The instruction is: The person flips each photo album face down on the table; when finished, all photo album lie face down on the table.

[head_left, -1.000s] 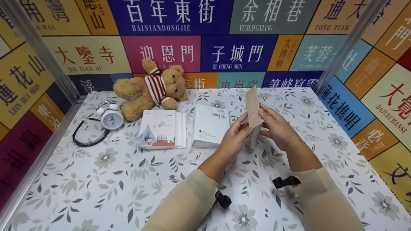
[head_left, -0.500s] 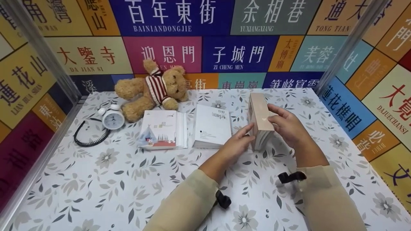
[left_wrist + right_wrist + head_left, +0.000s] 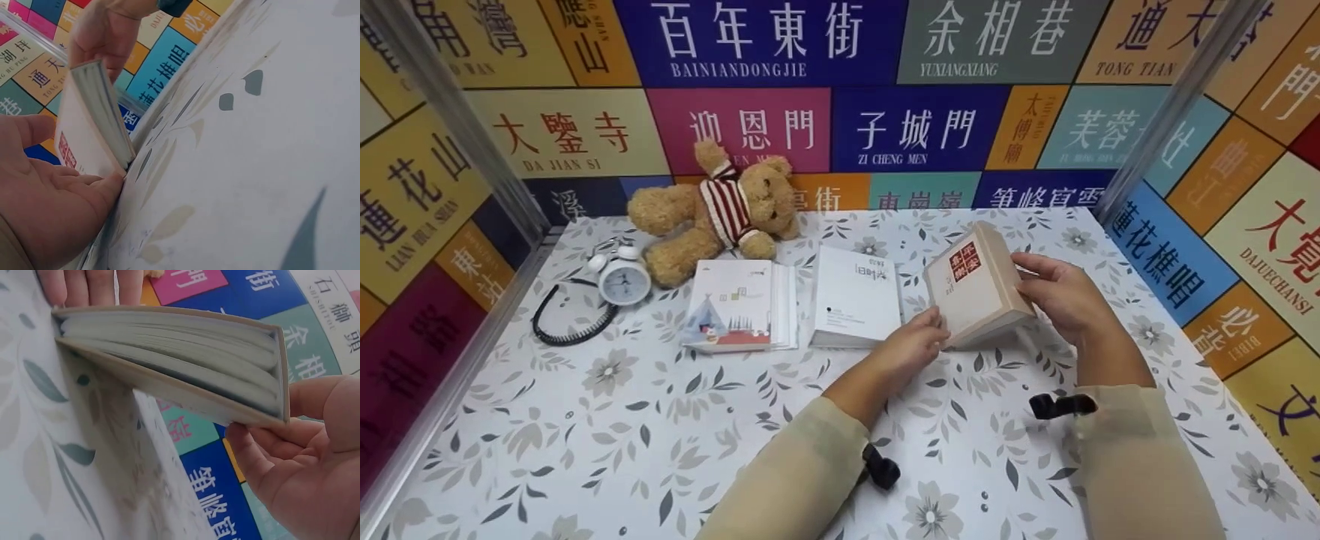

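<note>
A thick beige book (image 3: 976, 296) with a red block of characters on its cover leans at a tilt, its left edge low at the table and its spine side raised. My right hand (image 3: 1063, 298) holds the spine side, with fingertips (image 3: 239, 433) under the back cover and the thumb by the spine. At the low edge, my left hand (image 3: 913, 341) touches the book with fairly straight fingers, its thumb (image 3: 36, 130) standing apart. The right wrist view shows slightly fanned pages (image 3: 180, 354) between the covers.
Left of my left hand lie a white book (image 3: 855, 296) and a stack topped by an illustrated book (image 3: 731, 304). Farther left are a teddy bear (image 3: 724, 210), a white alarm clock (image 3: 624, 281) and a black headband (image 3: 574, 311). Printed panels (image 3: 735, 45) wall the table's back and sides.
The book has turned from nearly upright, spine toward me, to leaning back with its front cover showing. My right hand moved right with the spine; my left hand loosened to its low edge.
</note>
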`<action>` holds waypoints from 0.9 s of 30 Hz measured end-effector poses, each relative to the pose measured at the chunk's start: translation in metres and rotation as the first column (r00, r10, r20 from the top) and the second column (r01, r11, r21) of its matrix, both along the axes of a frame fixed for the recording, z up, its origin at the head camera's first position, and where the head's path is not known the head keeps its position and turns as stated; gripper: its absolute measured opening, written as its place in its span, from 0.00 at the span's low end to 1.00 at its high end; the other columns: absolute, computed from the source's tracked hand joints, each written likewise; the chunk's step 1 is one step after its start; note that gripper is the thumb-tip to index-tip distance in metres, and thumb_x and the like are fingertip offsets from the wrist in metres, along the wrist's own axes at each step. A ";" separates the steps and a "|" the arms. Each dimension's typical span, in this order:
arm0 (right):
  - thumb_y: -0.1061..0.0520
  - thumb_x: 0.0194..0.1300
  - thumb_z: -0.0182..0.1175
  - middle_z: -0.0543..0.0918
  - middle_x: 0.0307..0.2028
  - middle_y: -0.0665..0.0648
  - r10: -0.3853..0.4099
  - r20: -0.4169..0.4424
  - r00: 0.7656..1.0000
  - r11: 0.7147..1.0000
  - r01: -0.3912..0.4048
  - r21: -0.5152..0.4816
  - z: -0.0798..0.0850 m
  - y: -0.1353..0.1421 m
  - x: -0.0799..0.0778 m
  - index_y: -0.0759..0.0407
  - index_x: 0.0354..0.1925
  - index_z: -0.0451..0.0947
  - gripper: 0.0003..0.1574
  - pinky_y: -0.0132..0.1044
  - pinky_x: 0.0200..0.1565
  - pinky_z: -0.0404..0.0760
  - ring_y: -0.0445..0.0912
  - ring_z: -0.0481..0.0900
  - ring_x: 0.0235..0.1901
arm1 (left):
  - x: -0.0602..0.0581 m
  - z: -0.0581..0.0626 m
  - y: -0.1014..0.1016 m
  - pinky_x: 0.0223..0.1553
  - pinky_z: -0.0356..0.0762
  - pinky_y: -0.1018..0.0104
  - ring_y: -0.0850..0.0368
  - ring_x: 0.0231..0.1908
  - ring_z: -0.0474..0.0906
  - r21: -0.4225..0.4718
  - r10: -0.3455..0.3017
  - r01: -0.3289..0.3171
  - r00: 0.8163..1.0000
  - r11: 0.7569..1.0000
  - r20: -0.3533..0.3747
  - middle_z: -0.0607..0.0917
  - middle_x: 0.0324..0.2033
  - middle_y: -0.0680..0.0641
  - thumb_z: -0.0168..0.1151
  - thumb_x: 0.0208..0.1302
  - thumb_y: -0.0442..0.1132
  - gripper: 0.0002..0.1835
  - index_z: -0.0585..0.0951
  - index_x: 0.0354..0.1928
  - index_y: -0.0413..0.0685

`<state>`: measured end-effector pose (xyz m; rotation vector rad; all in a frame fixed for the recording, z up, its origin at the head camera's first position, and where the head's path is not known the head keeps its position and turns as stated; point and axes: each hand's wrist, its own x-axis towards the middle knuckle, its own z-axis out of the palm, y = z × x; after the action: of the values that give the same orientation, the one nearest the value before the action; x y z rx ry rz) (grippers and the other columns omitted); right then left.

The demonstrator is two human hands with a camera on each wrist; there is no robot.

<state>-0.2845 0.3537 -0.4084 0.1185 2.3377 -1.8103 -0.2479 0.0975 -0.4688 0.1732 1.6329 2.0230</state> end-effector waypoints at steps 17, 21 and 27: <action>0.42 0.83 0.56 0.70 0.78 0.59 -0.015 0.201 0.980 0.993 -0.008 0.115 -0.029 0.021 -0.013 0.57 0.86 0.51 0.47 0.30 0.70 0.78 0.36 0.80 0.62 | 0.000 0.007 0.002 0.87 0.48 0.53 0.47 0.87 0.45 -0.013 0.082 -0.083 0.997 0.996 -0.010 0.53 0.87 0.42 0.56 0.72 0.37 0.43 0.54 0.86 0.42; 0.38 0.82 0.55 0.61 0.84 0.60 -0.046 0.169 0.985 0.987 0.018 0.160 -0.024 0.012 -0.012 0.56 0.86 0.49 0.50 0.44 0.81 0.67 0.51 0.70 0.78 | 0.001 0.018 -0.001 0.88 0.46 0.53 0.46 0.87 0.46 0.005 0.078 -0.078 0.997 0.997 -0.019 0.53 0.87 0.43 0.57 0.74 0.38 0.43 0.52 0.86 0.43; 0.36 0.81 0.55 0.63 0.84 0.57 -0.108 0.020 0.994 0.985 0.104 0.135 -0.009 -0.024 -0.008 0.51 0.84 0.60 0.44 0.48 0.77 0.71 0.60 0.71 0.75 | -0.002 0.044 -0.025 0.87 0.50 0.55 0.47 0.86 0.53 -0.126 0.111 -0.137 0.974 0.982 -0.199 0.58 0.85 0.43 0.54 0.79 0.45 0.41 0.53 0.86 0.42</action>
<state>-0.2927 0.3296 -0.4173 0.2894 2.4772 -1.6838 -0.2494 0.0725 -0.4245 0.2258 1.9423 2.0266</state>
